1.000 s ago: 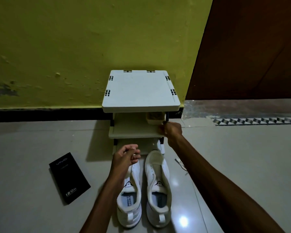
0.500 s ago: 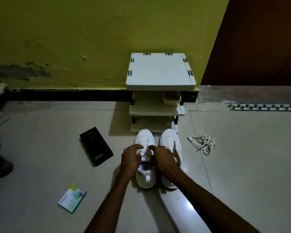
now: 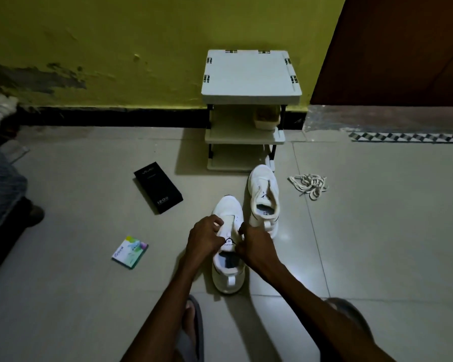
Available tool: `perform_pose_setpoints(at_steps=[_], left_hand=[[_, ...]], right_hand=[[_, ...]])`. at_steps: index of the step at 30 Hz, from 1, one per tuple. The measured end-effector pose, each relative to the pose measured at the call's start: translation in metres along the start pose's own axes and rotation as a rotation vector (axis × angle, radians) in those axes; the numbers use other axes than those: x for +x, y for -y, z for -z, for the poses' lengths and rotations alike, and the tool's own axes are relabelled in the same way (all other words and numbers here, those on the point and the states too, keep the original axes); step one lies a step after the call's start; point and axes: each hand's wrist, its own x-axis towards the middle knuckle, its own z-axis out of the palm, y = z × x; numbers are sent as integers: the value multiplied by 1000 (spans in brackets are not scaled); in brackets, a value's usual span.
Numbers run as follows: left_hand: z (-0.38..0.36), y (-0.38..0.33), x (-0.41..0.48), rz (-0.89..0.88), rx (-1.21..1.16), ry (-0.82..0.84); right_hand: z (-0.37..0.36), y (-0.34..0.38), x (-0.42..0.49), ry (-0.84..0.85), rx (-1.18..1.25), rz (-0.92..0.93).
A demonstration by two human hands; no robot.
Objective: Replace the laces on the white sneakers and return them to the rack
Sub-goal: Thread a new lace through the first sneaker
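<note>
While both hands, left [image 3: 205,237] and right [image 3: 256,248], pinch the near sneaker [image 3: 228,246] on the floor, its eyelet flaps should be spread wide; loose laces [image 3: 309,184] lie beside the rack [image 3: 249,74].

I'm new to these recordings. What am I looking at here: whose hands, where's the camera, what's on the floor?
The single view comes from a camera worn on a person's head, looking down. Their left hand and right hand pinch the upper of the near sneaker. The other sneaker stands beside it on the tiled floor, before a small rack. A loose bundle of laces lies to the right; a black box and a small colourful packet lie to the left.
</note>
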Motion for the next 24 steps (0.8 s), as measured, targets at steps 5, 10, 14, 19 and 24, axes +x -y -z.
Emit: perform_pose_setpoints(at_steps=[5,10,14,19,24], left_hand=[[-4,1,-4,-3,28,91],[-7,-33,1,-127,-102,-123],[-22,-81,8,-221,-300,-125],[-55,-142,38,-340,-284,-10],[-87,-185,93,-327,-228,36]], right_hand=[[0,-7,-12,-3,11,-1],[32,-29,3,-43,205,-124],[79,-66,24,-146,358,-262],[117,-134,48,-239,332,-410],[120,-193,79,-264,192,-439]])
